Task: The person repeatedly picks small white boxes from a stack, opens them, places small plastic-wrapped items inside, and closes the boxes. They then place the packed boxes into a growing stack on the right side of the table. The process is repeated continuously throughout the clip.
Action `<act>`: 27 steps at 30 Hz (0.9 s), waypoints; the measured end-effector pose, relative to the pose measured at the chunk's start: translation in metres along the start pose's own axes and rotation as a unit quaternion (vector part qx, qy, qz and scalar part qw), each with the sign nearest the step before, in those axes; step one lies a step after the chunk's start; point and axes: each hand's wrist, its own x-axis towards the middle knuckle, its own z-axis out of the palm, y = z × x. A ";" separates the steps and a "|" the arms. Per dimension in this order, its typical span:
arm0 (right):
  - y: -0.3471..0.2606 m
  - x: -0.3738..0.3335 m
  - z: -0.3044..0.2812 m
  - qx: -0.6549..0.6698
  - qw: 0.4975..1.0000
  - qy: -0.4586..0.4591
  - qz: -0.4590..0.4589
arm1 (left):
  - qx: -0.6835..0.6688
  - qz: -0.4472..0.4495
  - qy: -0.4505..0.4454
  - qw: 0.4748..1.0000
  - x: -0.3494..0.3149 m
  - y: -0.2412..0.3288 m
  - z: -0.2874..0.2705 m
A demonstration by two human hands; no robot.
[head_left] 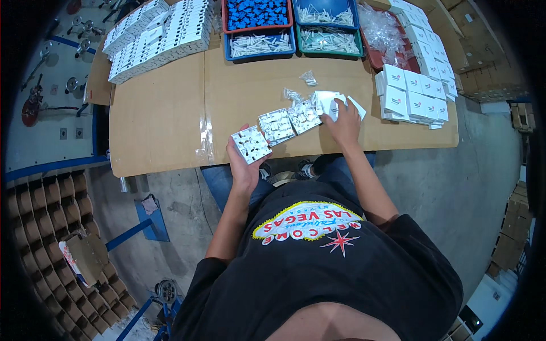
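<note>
My left hand [243, 173] is closed around the edge of a white square plastic part [251, 144], whose face shows dark slots and small metal pieces. It is raised at the table's near edge. To its right lie two similar slotted parts, a nearer-left one [276, 125] and another [305, 116], set in a slanting row. My right hand [346, 126] grips one of several smooth white square plates [326, 102] at the row's right end, thumb and fingers spread across it. Its fingertips partly cover the plates. Small clear bags of screws [293, 95] lie just behind the row.
Stacked slotted white parts [165, 45] stand at the table's back left. Trays along the back hold blue pieces [257, 15], white plugs [260, 44] and clear bags [387, 34]. Piled white plates [412, 99] stand on the right. A cardboard sheet [159, 119] covers the table.
</note>
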 end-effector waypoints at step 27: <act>-0.109 -0.041 -0.086 0.369 0.838 -0.163 -0.367 | 0.024 -0.091 -0.041 0.995 -0.030 0.017 0.059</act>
